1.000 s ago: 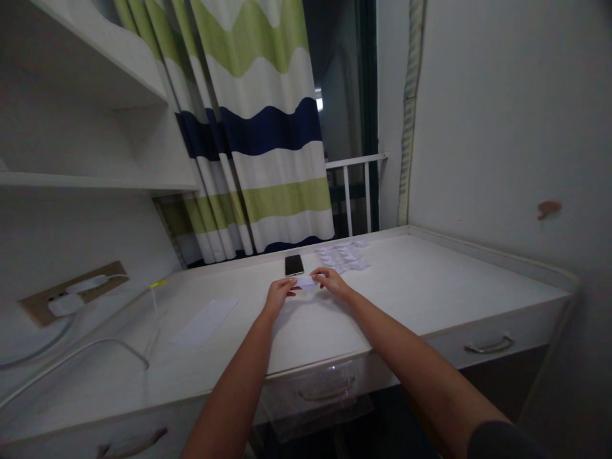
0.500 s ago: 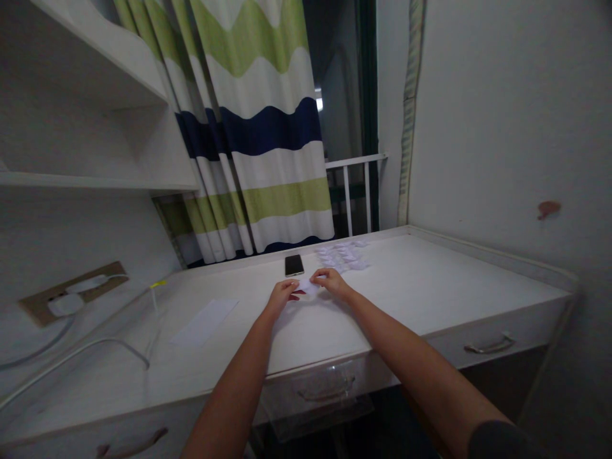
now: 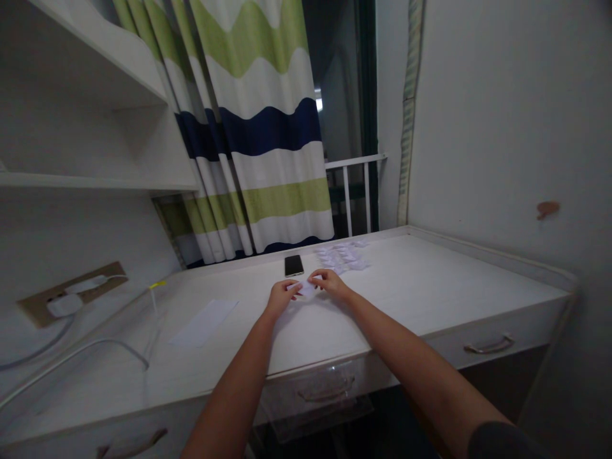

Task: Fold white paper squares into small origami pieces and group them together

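Both my hands meet over the middle of a white desk (image 3: 392, 299). Between them is a small white piece of paper (image 3: 306, 289). My left hand (image 3: 282, 297) pinches its left side and my right hand (image 3: 329, 282) pinches its right side, fingers closed on it. A dark phone (image 3: 294, 264) lies flat just beyond my hands. Several small white paper pieces (image 3: 343, 255) are laid out on the desk behind my right hand.
A white strip of paper (image 3: 204, 322) lies on the desk to the left. A wall socket with plugs (image 3: 71, 294) and white cables (image 3: 95, 347) sits further left. Shelves (image 3: 95, 182), a striped curtain (image 3: 258, 140) and a wall on the right enclose the desk. Drawer handles (image 3: 490, 347) line its front.
My hands have drawn slightly closer together on the small paper, and it looks more folded up between my fingers. Nothing else has moved.
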`<act>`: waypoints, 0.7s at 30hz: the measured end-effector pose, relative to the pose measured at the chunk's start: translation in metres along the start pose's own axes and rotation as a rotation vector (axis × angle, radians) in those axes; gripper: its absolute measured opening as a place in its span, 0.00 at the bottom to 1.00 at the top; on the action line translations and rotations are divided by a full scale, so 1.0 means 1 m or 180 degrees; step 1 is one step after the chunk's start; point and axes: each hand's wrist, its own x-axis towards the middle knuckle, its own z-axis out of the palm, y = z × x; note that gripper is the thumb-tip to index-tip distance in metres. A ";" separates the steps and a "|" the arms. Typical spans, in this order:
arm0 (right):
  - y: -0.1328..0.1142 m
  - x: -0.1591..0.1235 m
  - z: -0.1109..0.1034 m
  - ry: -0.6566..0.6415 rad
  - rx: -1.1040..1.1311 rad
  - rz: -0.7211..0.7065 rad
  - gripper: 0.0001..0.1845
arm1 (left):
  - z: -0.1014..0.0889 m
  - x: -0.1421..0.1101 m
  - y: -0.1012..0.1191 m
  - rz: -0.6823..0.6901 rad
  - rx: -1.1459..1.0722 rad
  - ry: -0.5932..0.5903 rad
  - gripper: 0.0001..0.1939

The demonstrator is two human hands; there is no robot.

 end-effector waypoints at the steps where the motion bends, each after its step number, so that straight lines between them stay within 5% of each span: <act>1: 0.000 0.001 -0.001 0.0040 0.0055 -0.0023 0.13 | -0.001 0.001 -0.001 0.0013 -0.0021 0.0075 0.15; 5: 0.003 0.004 -0.004 0.0136 0.0190 -0.0093 0.15 | -0.002 0.001 -0.003 -0.0050 -0.0140 0.0141 0.16; 14: 0.008 0.005 -0.001 0.0063 0.0012 -0.0110 0.16 | 0.006 -0.002 -0.004 -0.0092 -0.0167 -0.0390 0.14; 21: 0.009 0.004 0.002 0.0726 -0.0341 -0.0070 0.15 | 0.010 -0.006 0.001 0.0212 0.0264 -0.0071 0.08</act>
